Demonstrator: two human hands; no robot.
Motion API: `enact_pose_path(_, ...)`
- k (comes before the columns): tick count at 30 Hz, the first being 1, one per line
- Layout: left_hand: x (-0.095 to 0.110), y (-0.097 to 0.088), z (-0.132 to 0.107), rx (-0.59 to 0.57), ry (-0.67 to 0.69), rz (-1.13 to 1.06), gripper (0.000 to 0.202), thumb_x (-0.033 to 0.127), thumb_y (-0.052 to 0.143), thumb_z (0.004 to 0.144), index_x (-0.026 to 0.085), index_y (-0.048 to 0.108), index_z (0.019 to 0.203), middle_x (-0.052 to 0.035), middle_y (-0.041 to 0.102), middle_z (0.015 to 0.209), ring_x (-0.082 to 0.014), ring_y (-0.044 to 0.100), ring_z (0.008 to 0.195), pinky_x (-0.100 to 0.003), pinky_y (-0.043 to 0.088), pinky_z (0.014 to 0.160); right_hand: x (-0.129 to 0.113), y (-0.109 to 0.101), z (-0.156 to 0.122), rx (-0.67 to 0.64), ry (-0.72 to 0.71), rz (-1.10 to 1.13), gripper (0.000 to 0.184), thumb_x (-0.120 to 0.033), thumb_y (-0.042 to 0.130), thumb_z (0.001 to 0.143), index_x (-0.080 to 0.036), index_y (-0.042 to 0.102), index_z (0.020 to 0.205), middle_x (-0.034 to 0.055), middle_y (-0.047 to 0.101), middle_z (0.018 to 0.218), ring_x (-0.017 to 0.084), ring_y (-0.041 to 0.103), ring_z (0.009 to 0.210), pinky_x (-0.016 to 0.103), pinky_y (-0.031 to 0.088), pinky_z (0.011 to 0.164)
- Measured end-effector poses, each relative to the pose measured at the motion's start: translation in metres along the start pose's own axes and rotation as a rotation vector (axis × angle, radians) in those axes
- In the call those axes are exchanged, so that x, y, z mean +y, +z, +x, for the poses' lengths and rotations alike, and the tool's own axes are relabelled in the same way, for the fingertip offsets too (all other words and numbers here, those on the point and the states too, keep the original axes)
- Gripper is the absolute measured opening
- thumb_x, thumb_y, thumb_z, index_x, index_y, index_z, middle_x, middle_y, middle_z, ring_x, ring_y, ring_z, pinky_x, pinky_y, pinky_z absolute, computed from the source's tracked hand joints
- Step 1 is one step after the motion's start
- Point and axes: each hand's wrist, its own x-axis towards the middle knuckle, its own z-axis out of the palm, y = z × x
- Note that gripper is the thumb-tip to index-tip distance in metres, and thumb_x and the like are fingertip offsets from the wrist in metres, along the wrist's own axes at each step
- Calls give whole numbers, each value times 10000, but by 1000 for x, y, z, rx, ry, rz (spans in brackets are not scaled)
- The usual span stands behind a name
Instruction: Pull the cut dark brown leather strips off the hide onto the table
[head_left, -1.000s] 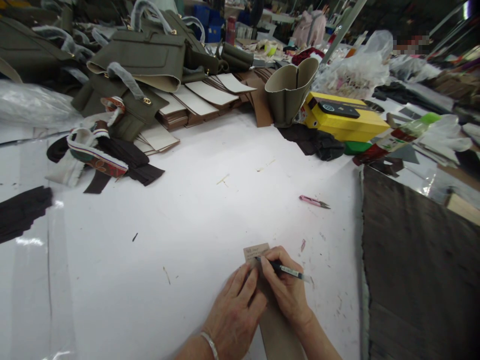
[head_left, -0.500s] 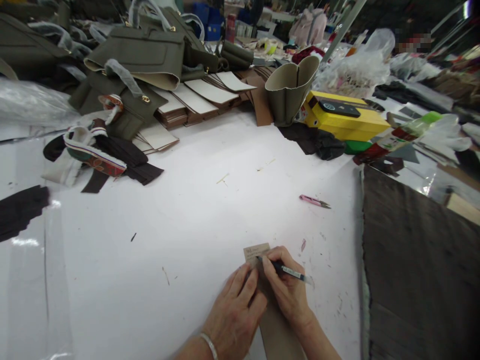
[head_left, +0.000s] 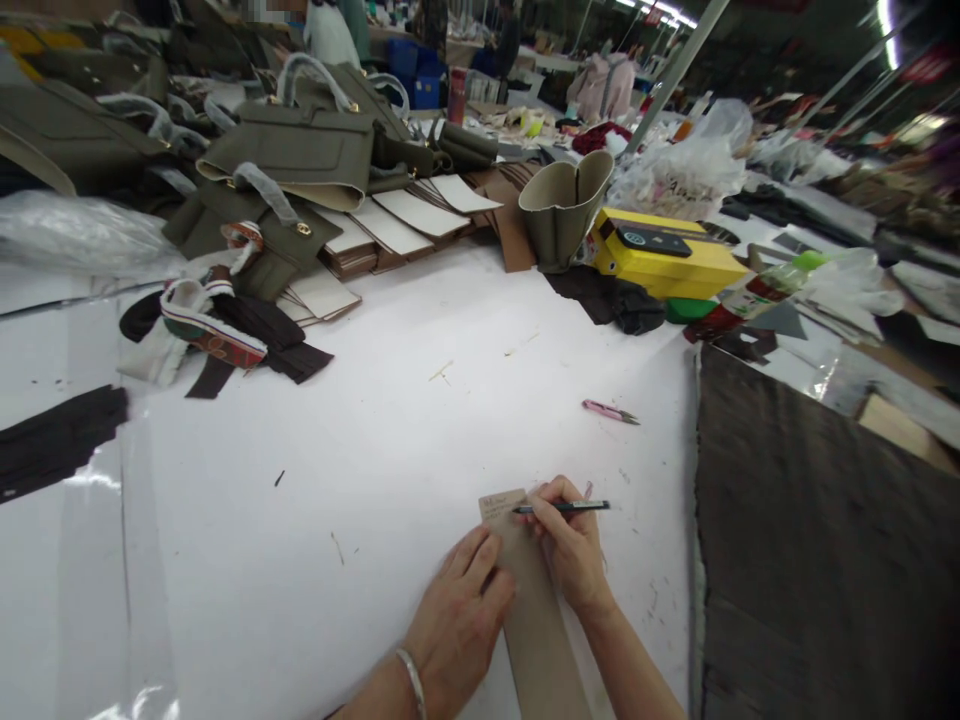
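A long taupe strip (head_left: 538, 610) lies on the white table, with handwriting at its far end. My right hand (head_left: 574, 550) grips a dark pen (head_left: 577, 507), whose tip rests at the written lines. Fingers laid flat, my left hand (head_left: 461, 615) presses on the strip's left edge, just below the writing; it holds nothing. A bangle circles the left wrist. Beyond my right hand lies a pair of pink thread snips (head_left: 610, 412).
Dark sheet material (head_left: 810, 540) covers the right side. Olive handbags (head_left: 292, 150), stacked boards (head_left: 397, 220), a yellow box (head_left: 667, 262) with a phone (head_left: 656, 238) on it and a bottle (head_left: 750, 295) line the back. Brown strips (head_left: 255, 330) lie at left.
The pen has swung to a nearly level angle, its tip still at the writing. My left hand stays on the strip. The view has tilted up a little, showing more background.
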Motion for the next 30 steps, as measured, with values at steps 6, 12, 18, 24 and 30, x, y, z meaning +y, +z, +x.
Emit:
enact_pose_path(6,27,-40,15,-21,-453,-619,170,273,466,947,200,619,943,-78,591,1070,-214,576,976,-345,503,853,-49,0,-28,45,104,274,283,-361,792,841,-185,569,837,-28,463,660,133,432,613,234,417,667)
enact_pose_path(12,80,-78,17,-45,-669,-982,347,487,470,927,181,616,998,-33,603,820,-179,528,757,-276,406,690,-115,3,-97,95,20,215,300,-452,644,957,-170,596,864,17,524,692,160,486,657,235,414,640)
enact_pose_path(18,131,-101,13,-73,-626,-1003,390,533,465,922,182,623,983,-30,592,824,-165,517,754,-262,387,687,-157,-5,-135,106,-68,-8,367,-456,590,996,-170,509,779,12,534,661,140,453,585,232,373,582)
enact_pose_path(24,158,-109,5,-103,-529,-914,357,511,476,932,194,633,985,-16,598,796,-159,520,732,-253,394,679,-183,-9,-160,94,-90,-101,427,-519,625,954,-162,523,743,23,537,618,138,459,523,223,354,498)
enact_pose_path(30,176,-121,-2,-146,-403,-735,316,436,416,976,213,631,919,-6,592,776,-157,528,717,-254,393,672,-194,-3,-180,115,-42,-15,470,-562,692,893,-163,505,729,33,541,566,134,464,473,214,362,473)
